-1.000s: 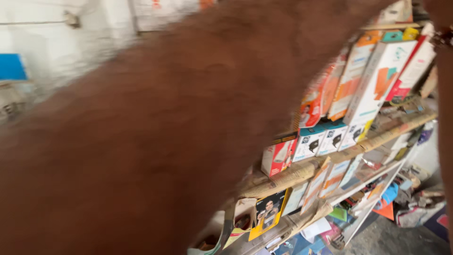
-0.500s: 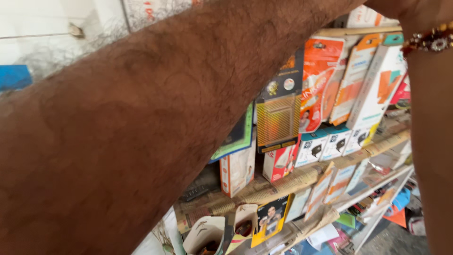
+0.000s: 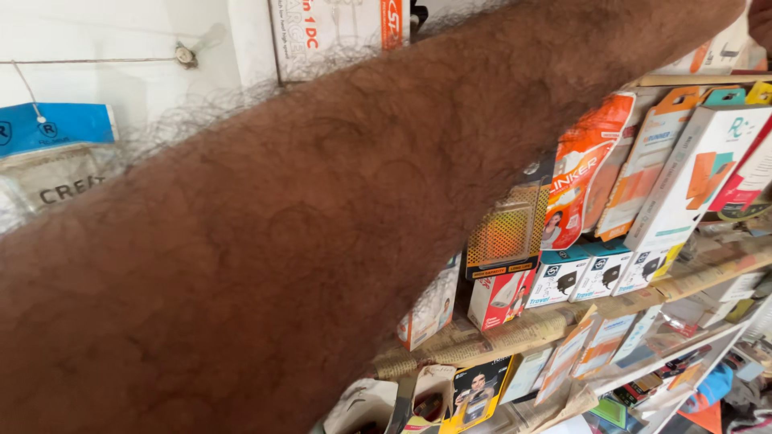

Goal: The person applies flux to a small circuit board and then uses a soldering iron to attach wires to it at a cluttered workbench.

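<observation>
- Most of the view is filled by a bare forearm (image 3: 265,265), hairy and matt, stretched from lower left up to the top right corner.
- The hand of that arm lies beyond the top edge, so it cannot be told whether it is spread, closed or holding anything; which arm it is cannot be told either.
- At the far top right a sliver of another hand or wrist (image 3: 760,20) is seen; its grip cannot be told.
- Nearest the arm, just under it, a flat black pack (image 3: 508,233) with an orange dotted panel is hung upright.
- Beside it, an orange glossy pouch (image 3: 581,173) is tilted against three tall slim cartons (image 3: 683,173), white with orange and teal.
- On the shelf (image 3: 563,317), lined with newspaper, three small white-and-blue boxes (image 3: 601,273) are stood in a row, with a red-and-white box (image 3: 500,299) to their left.
- Lower shelves (image 3: 643,362) are crowded with more cardboard packs, too many and too overlapped to count.
- On the white wall at left, a clear bag with a blue header (image 3: 52,128) is hung from a wire.
- A white carton (image 3: 338,32) with red lettering is seen at top centre.
</observation>
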